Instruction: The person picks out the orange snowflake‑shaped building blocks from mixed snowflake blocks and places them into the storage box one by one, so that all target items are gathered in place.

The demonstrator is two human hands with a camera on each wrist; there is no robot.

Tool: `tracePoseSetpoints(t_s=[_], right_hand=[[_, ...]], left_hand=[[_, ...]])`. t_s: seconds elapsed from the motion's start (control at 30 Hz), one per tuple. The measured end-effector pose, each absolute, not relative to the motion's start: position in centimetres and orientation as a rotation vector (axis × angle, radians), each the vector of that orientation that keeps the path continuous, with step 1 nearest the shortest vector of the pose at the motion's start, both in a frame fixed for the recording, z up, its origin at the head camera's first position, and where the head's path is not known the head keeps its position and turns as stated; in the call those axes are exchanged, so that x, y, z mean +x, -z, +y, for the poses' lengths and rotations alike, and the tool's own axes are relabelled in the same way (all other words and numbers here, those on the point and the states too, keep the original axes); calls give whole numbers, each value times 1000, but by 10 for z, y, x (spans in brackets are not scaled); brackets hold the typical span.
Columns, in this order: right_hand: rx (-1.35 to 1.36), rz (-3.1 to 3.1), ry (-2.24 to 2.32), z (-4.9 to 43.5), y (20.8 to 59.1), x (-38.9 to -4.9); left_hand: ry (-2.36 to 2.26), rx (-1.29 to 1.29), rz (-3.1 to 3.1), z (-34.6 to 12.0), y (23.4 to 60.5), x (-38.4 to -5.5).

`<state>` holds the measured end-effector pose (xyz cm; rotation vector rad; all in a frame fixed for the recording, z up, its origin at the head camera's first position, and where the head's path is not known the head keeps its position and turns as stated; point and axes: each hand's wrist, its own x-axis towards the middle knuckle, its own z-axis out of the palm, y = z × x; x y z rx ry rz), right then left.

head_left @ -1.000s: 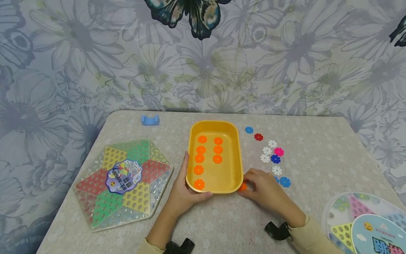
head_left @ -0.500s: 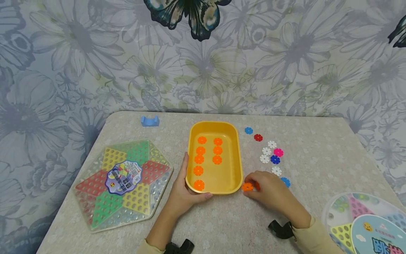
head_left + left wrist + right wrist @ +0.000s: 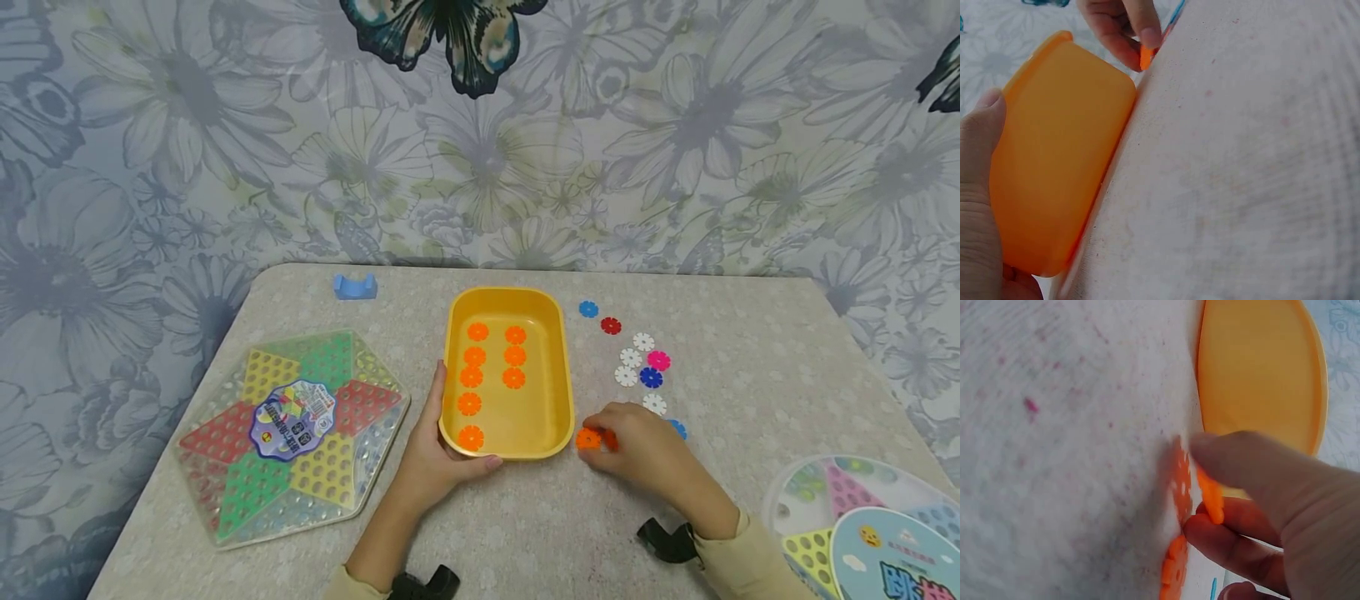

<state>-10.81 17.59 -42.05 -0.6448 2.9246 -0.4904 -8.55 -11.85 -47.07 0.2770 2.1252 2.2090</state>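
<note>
A yellow plastic tray (image 3: 542, 417) stands mid-table with several orange flower-shaped discs (image 3: 470, 403) in two columns inside it. My left hand (image 3: 442, 462) grips its near left corner, thumb along the near side; the left wrist view shows the tray's outer wall (image 3: 1063, 156). Just right of the tray, my right hand (image 3: 637, 446) is low over the table and pinches an orange flower disc (image 3: 1211, 497) between thumb and fingers. Another orange disc (image 3: 1174, 569) lies under those fingers, partly hidden from the head.
Loose flower discs lie right of the tray: white (image 3: 643, 342), pink (image 3: 658, 360), dark blue (image 3: 651, 377), red (image 3: 611, 326) and light blue (image 3: 588, 309). A hexagonal game board (image 3: 322, 467) lies left, a round one (image 3: 810, 533) front right. A blue plastic piece (image 3: 355, 287) sits at the back.
My right hand has shifted slightly right, away from the tray's near right corner, and more orange shows at its fingertips. The left hand and the tray have stayed put.
</note>
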Motion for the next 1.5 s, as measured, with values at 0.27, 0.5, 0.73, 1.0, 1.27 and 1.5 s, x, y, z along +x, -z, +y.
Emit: tracePoseSetpoints(t_s=[0.27,0.5,0.73,1.0,1.27,1.5], right_hand=[[-525,3020,581,183,415,-120],[-370,3045,680,183,402,-134],[-363,3073,767,169,387,-145],[-423,3055,867,142,381,-150],[-569,3010,754,114,385,-150],[-737,2996,554,95,393,-152]], left_hand=[[-2190,261,2152,-119,471,-85],[-2188,265,2156,-119,471,-85],[-2186,265,2156,-119,470,-85],[-2182,277,2172,-119,472,-87],[-2160,284,2187,-119,470,-87],[-2153,263,2181,-119,470,-86]])
